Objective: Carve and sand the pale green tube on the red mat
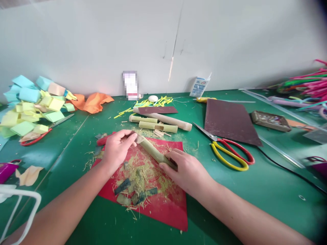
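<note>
My right hand (182, 166) is wrapped round the near end of a pale green bamboo tube (153, 149). The tube slants up and left to my left hand (119, 146), whose fingers pinch a small dark brown scrap of sandpaper (132, 133) against its far end; the scrap is mostly hidden by the fingers. Below the tube lies a red sheet (176, 211), strewn with bamboo shavings (143, 170) and several worn dark scraps (122, 186). A red-handled tool (102, 140) lies partly behind my left hand.
Cut bamboo pieces (158, 127) and a longer pale stick (173, 120) lie beyond my hands. Right are scissors (230, 153), a dark brown sandpaper sheet (227, 119) and a small box (270, 120). Folded paper pieces (30, 105) fill the back left; a white frame (33, 197) stands front left.
</note>
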The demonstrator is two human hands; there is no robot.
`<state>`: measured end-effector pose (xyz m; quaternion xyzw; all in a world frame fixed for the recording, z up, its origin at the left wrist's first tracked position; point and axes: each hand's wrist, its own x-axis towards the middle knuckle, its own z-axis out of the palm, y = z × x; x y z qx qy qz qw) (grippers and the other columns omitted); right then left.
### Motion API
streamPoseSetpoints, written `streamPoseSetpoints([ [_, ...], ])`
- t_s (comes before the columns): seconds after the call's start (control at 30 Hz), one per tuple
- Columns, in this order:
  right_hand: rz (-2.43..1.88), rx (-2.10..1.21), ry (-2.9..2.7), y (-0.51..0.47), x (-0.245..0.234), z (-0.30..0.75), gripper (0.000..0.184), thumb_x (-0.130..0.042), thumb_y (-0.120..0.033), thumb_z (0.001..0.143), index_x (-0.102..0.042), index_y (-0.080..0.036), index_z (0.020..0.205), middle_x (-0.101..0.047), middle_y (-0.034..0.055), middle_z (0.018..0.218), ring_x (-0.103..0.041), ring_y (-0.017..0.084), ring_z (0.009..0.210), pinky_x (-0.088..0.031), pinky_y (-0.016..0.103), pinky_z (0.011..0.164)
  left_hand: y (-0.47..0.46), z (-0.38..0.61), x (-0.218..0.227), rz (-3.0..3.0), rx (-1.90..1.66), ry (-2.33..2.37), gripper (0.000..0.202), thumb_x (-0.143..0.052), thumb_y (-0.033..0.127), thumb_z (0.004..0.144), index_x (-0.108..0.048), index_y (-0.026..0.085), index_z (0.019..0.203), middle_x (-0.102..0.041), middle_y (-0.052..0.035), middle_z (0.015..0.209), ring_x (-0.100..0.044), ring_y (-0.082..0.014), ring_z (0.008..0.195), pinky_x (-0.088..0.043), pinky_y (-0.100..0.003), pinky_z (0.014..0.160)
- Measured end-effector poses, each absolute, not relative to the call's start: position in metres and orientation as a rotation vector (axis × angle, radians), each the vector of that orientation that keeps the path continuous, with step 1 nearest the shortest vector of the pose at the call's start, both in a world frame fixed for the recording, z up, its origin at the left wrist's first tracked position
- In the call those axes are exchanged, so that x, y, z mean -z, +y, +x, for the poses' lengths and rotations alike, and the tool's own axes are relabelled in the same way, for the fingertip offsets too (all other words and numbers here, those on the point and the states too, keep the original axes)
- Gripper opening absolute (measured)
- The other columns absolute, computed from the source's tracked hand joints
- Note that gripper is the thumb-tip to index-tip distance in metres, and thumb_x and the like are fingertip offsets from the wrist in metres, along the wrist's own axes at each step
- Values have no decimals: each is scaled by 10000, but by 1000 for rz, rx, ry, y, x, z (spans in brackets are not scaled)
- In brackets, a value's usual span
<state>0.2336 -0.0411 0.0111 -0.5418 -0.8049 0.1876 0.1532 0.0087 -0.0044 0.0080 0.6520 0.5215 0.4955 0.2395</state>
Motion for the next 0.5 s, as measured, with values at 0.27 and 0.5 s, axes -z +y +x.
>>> streamPoseSetpoints([
  [0.27,-1557,-547,-2317,-42,-13,234,173,-526,-333,842,-541,-191,744,-564,14,777,-479,118,632,-335,246,568,-2,5,-7,2443,-1183,1265,153,-539,162,853,-659,180,948,-656,-66,989,-602,-180,948,-487,-345,888],
  [0.5,-1542,-541,-2311,-42,-11,234,173,-526,-329,841,-543,-188,742,-558,15,773,-478,120,636,-338,248,574,8,1,-1,2630,-1002,1263,185,-539,202,888,-679,195,1009,-651,-73,1023,-575,-186,949,-487,-367,866],
])
